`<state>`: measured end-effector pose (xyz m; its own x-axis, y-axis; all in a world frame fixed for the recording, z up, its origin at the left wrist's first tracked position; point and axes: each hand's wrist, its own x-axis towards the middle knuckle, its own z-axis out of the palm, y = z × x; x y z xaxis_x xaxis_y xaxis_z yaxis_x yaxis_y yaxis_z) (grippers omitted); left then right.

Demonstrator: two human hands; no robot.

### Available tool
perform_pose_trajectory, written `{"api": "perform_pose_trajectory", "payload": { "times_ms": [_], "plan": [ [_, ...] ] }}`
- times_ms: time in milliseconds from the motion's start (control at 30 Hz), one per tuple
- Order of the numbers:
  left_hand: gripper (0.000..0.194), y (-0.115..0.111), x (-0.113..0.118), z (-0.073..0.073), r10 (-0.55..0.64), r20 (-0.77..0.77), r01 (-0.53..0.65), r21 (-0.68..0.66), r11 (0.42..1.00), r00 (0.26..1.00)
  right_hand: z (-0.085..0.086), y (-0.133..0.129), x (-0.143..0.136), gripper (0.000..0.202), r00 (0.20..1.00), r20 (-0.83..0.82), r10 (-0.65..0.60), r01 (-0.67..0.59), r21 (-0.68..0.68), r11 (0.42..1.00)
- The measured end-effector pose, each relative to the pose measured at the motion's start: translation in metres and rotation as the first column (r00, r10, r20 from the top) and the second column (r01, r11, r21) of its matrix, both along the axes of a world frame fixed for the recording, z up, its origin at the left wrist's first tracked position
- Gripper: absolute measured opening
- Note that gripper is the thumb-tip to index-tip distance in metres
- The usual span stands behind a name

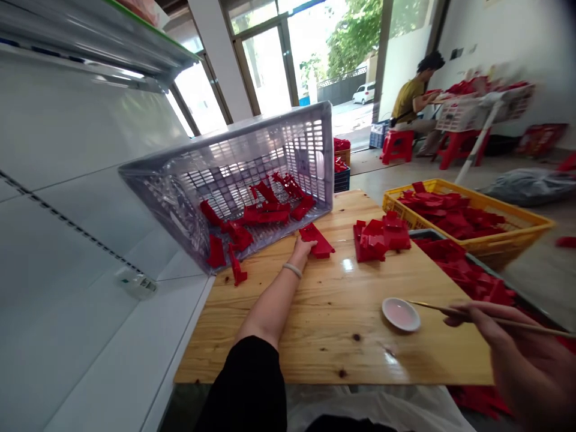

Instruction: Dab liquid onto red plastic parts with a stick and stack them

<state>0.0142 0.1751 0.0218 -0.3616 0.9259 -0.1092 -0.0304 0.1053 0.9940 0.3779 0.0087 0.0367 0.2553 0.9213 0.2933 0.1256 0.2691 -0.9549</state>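
Spilling risked if round white dish [401, 328] jolted by thin wooden brush [431, 306] pinched in right grip [522, 351]; red plastic piece [320, 242], in left grip [304, 247].

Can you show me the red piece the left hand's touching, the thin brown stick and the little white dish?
Red piece [319, 242]: head view, on its flat face.
Thin brown stick [438, 308]: head view, on its shaft toward the tip.
White dish [402, 328]: head view, on its near rim.

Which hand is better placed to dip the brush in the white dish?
Right, I'd say: the right hand holds the brush, one end close to the dish; the left hand is farther off, at a red piece.
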Motion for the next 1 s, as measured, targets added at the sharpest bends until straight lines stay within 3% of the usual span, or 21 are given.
{"api": "perform_pose_trajectory", "payload": {
  "times_ms": [67,167,367,500,600,833,933,1000],
  "plan": [
    [0.033,-0.014,0.011,0.003,-0.047,0.098,0.055,-0.079,0.995,0.994,0.011,-0.006,0.006,0.028,0.996,0.09,0.005,-0.005,0.001,1.0],
    [0.025,-0.052,0.014,0.008,-0.135,0.229,0.172,-0.152,0.973,0.964,0.016,-0.004,0.012,0.028,0.984,0.156,0.085,-0.086,0.0,0.996],
    [0.046,-0.15,-0.004,0.013,-0.175,0.345,0.244,-0.166,0.955,0.922,-0.007,0.017,0.011,0.032,0.924,0.329,0.197,-0.186,-0.064,0.98],
    [0.058,-0.195,-0.003,0.011,-0.223,0.3,0.291,-0.202,0.935,0.927,-0.016,0.026,0.002,0.025,0.865,0.435,0.249,-0.232,-0.092,0.968],
    [0.063,-0.208,0.009,0.006,-0.24,0.305,0.319,-0.244,0.916,0.922,-0.021,0.032,-0.003,0.024,0.838,0.481,0.259,-0.234,-0.111,0.966],
    [0.07,-0.207,0.041,-0.019,-0.106,0.42,0.193,-0.172,0.966,0.901,-0.026,0.038,-0.001,0.028,0.828,0.495,0.264,-0.228,-0.134,0.964],
    [0.078,-0.207,0.042,-0.023,-0.164,0.253,0.204,-0.142,0.969,0.954,-0.025,0.036,0.002,0.032,0.858,0.454,0.242,-0.213,-0.115,0.97],
    [0.064,-0.206,0.04,-0.02,-0.177,-0.042,0.171,-0.114,0.979,0.983,-0.025,0.034,0.003,0.034,0.881,0.42,0.216,-0.194,-0.095,0.976]
  ]
}}
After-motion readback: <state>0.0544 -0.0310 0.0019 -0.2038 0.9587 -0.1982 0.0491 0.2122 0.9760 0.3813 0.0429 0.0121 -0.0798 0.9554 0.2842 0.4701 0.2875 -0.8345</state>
